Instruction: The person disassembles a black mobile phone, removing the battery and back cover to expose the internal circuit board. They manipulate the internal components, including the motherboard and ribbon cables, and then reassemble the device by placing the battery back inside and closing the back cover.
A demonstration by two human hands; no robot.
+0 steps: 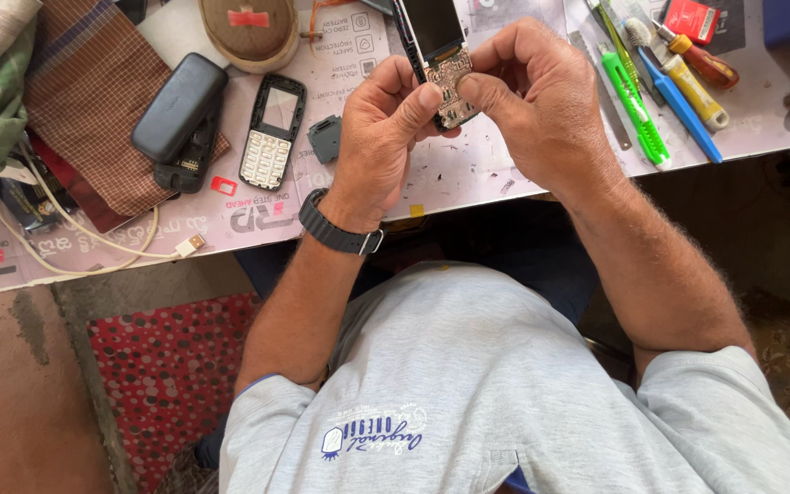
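Both of my hands hold a bare phone circuit board with its screen [439, 55] above the worktable. My left hand [386, 123], with a black watch at the wrist, pinches the board's lower left edge. My right hand [532, 101] grips the lower right edge, thumb pressed on the gold keypad contacts. Left of my hands on the table lies the phone's front cover with keypad [272, 133], and a small grey plastic part [325, 138] rests beside it.
A black back cover [178, 105] and a black phone frame [189, 155] lie on a checked cloth [93, 101]. A white cable [93, 247] curls at the left edge. Screwdrivers, a green knife and a toothbrush [665, 82] sit at the right. A round brown case [249, 32] is at the back.
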